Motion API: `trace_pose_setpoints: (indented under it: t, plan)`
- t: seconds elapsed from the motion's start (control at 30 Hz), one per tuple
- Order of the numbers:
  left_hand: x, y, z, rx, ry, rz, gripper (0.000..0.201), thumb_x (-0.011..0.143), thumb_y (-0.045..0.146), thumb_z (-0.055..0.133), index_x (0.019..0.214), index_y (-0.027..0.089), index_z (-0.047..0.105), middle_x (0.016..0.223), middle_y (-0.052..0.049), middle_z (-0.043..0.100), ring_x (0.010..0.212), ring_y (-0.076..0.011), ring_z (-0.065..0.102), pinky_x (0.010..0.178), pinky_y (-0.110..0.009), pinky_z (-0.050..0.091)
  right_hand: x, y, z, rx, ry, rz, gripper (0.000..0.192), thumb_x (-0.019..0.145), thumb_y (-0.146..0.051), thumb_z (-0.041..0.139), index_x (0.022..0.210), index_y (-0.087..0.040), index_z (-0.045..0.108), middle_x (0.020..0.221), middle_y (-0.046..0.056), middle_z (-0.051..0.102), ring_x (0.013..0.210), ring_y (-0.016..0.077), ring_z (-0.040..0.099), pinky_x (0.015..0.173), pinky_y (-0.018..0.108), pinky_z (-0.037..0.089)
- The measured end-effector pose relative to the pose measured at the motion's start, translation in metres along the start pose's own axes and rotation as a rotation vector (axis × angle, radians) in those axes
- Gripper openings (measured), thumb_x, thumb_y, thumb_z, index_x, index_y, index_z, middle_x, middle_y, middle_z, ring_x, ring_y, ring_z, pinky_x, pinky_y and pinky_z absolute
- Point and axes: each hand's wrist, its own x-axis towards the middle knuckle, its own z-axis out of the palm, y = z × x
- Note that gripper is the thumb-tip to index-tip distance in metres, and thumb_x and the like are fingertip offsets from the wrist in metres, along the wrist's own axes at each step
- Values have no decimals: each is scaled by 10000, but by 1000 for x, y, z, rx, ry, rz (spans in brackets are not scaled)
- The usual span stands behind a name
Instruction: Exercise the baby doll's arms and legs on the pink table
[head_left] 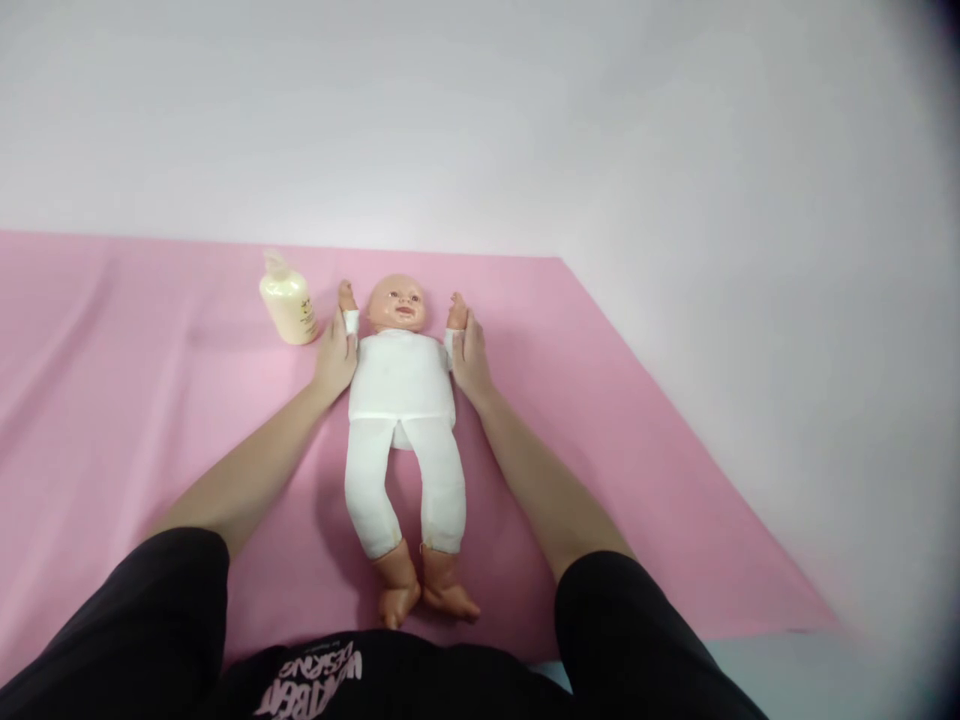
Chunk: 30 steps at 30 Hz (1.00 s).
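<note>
A baby doll (pixel 403 375) in a white top and white leggings lies on its back, its bare head pointing away from me and its feet toward me. Both its arms are raised beside the head. My left hand (pixel 335 357) is closed around the white-sleeved arm on the left, and the doll's small hand sticks up above my fingers. On the other side, my right hand (pixel 471 362) grips the other sleeved arm in the same way. The undersides of the doll's arms are hidden by my fingers. Just left of my left hand stands a pale yellow pump bottle (pixel 289 308).
A pink cloth (pixel 585 430) covers the surface, with soft creases on its left part. Its right edge runs slantwise down toward the lower right. Beyond it lies a plain white background (pixel 450 120). My black shirt (pixel 420 675) borders the near edge.
</note>
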Motion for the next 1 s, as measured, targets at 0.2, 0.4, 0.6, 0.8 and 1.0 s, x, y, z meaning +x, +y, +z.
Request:
trace_pose_setpoints:
  t: [0.2,0.4,0.6,0.8,1.0]
  plan:
    - [3,-3,-1,75,-52,-84,685,1048,584,355,1564,136,384,1388,-260,618,1235,-420,635,1096,-651,438,4,18,3,-3,41,176,742,1029,-660,246,1537,-167,469,1479,211,554,1430,339,487,1239,612,359]
    - [3,-11,3,32,15,-71,581,1025,620,432,1396,187,547,1122,-170,724,1099,-361,709,1083,-580,486,4,30,5,20,-27,348,775,1009,-701,240,1459,-148,544,1394,210,658,1318,331,619,1163,576,456]
    - [2,-11,3,-91,33,-112,670,1014,694,392,1459,198,469,1330,-197,655,1266,-343,646,1117,-542,481,3,26,3,113,-43,233,753,992,-721,322,1551,-222,390,1525,159,573,1403,287,571,1187,542,467]
    - [-2,2,-8,-248,131,-15,722,970,732,456,1485,230,387,1399,-189,584,1274,-292,626,1103,-487,504,-3,1,-2,213,87,26,841,956,-659,467,1614,-214,188,1589,202,450,1435,304,532,1163,520,493]
    - [-14,30,-18,-49,-211,363,391,866,589,645,1050,244,671,1034,-103,743,1039,-287,703,1009,-490,537,-17,-28,-8,103,-97,-247,614,874,-551,590,1408,-250,556,1297,137,685,1223,342,656,1099,552,513]
